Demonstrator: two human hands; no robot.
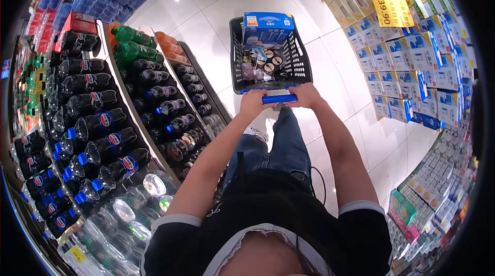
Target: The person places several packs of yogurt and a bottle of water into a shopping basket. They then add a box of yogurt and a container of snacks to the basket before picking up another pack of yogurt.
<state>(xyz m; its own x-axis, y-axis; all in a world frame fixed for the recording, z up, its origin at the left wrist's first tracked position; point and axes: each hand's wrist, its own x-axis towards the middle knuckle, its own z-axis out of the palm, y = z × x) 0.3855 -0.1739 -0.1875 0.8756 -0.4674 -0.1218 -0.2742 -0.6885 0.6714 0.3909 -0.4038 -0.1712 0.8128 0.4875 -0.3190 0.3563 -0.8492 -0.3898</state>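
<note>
My left hand [252, 101] is wrapped round the left end of the blue handle [279, 99] of a black shopping cart [305, 58]. Round the right end of the same handle, my right hand [306, 95] is closed too. A large blue box [268, 29] stands at the far end of the basket. Nearer to my hands lie several round-lidded containers [269, 67] and a pinkish plastic-wrapped item [251, 72].
Shelves at left hold dark bottles with blue caps [105, 120], green bottles [135, 44] and orange bottles [169, 46]. Stacked cartons [397, 51] rise at right under a yellow price sign [393, 13]. Pale floor tiles [335, 77] run between them.
</note>
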